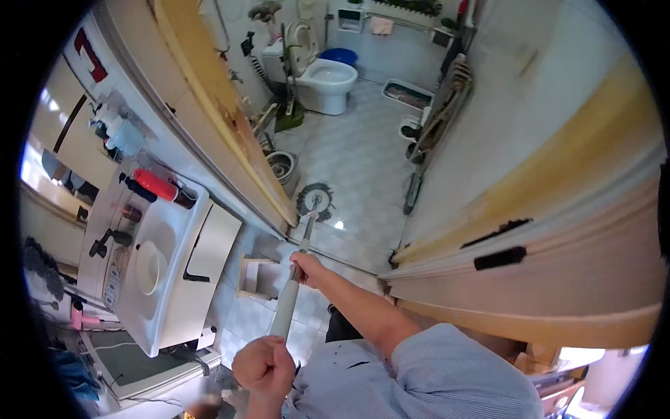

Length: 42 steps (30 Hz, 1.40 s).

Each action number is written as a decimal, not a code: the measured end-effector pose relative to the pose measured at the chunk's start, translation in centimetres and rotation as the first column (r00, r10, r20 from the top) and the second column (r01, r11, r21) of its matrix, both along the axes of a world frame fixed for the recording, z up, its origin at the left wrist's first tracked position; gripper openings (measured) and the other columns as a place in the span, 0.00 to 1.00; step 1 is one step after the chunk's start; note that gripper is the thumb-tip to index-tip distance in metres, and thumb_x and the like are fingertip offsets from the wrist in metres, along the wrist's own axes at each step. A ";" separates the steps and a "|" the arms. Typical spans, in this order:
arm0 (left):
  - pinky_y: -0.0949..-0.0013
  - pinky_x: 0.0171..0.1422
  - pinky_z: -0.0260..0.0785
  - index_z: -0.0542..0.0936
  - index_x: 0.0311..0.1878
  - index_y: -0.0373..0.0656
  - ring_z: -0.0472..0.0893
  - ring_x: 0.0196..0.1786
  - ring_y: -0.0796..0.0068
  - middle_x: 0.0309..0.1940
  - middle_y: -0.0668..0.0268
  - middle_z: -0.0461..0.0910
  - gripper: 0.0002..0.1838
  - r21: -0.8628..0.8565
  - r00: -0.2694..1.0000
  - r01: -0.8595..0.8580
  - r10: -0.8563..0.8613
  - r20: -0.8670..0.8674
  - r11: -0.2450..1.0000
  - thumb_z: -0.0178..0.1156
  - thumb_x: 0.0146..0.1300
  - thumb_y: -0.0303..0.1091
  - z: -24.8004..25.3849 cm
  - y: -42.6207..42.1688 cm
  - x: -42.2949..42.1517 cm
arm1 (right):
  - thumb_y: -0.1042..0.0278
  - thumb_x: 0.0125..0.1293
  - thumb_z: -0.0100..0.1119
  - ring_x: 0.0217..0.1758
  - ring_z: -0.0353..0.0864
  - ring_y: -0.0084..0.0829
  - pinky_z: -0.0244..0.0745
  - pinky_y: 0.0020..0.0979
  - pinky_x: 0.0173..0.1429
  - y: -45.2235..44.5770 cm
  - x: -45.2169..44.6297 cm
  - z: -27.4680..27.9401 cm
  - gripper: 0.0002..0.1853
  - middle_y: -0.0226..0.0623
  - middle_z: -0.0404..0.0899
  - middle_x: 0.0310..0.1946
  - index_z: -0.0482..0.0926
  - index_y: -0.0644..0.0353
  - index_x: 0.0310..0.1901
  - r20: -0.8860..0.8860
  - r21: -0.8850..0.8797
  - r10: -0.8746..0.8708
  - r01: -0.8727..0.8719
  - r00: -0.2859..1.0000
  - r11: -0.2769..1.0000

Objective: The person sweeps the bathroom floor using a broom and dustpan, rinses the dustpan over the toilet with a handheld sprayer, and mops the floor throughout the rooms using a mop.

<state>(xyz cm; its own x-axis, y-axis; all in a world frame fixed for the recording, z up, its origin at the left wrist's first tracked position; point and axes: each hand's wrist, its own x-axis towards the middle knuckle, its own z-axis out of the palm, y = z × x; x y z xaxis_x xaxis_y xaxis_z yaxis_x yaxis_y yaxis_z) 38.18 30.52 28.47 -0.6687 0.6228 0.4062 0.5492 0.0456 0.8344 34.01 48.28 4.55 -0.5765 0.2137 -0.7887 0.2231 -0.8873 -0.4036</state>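
Pale tiled floor [363,150]; yellowish doorframe [202,77]

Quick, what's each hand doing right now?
Left hand: closed, holding the upper end of the mop handle.
Right hand: closed, holding the mop handle farther down.

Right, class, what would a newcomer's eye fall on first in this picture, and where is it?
Probably the long mop mid-picture, held in the right hand with the left hand closed at its near end, its round, fringed head on the tiled floor. Next, the bright red bottle on the washbasin at picture left, then the white toilet at the far end.
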 end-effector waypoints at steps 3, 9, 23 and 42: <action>0.66 0.34 0.74 0.64 0.11 0.41 0.74 0.16 0.72 0.09 0.66 0.67 0.16 0.050 0.999 0.030 -0.032 0.024 0.998 0.56 0.50 0.19 1.3 0.8 0.0 | 0.63 0.52 0.55 0.21 0.71 0.22 0.68 0.29 0.23 0.3 1.8 0.4 0.07 0.26 0.69 0.18 0.68 0.52 0.24 -0.053 -0.020 -0.065 0.064 0.996 0.998; 0.71 0.29 0.72 0.65 0.11 0.39 0.70 0.12 0.79 0.08 0.65 0.71 0.19 0.051 0.938 -0.005 -0.013 0.346 0.999 0.54 0.56 0.26 3.3 -0.8 -0.4 | 0.63 0.53 0.54 0.24 0.72 0.28 0.72 0.34 0.26 -0.7 6.7 2.2 0.08 0.31 0.70 0.22 0.68 0.55 0.30 0.011 -0.023 -0.221 0.222 0.975 0.975; 0.71 0.23 0.66 0.67 0.11 0.38 0.70 0.14 0.75 0.10 0.62 0.70 0.16 0.084 0.881 -0.127 0.073 0.468 0.988 0.54 0.52 0.25 3.5 -3.8 1.5 | 0.68 0.51 0.50 0.19 0.72 0.31 0.75 0.36 0.23 -2.5 7.9 2.0 0.06 0.35 0.67 0.17 0.65 0.59 0.27 0.115 -0.086 -0.023 0.033 0.993 0.996; 0.71 0.28 0.73 0.69 0.12 0.41 0.75 0.17 0.69 0.11 0.62 0.69 0.13 -0.061 0.996 -0.077 0.079 0.031 0.995 0.59 0.48 0.24 -1.3 -0.5 -6.0 | 0.65 0.52 0.54 0.25 0.72 0.29 0.68 0.31 0.22 1.7 -3.6 -2.8 0.10 0.34 0.70 0.26 0.68 0.57 0.34 0.156 0.044 -0.012 0.006 0.988 0.999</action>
<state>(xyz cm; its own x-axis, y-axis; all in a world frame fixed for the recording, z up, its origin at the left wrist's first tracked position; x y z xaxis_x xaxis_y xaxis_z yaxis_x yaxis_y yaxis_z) 32.17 30.01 27.17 -0.7286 0.5911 0.3461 0.5138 0.1376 0.8468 30.40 50.00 1.76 -0.4453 0.2539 -0.8586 0.2784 -0.8721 -0.4023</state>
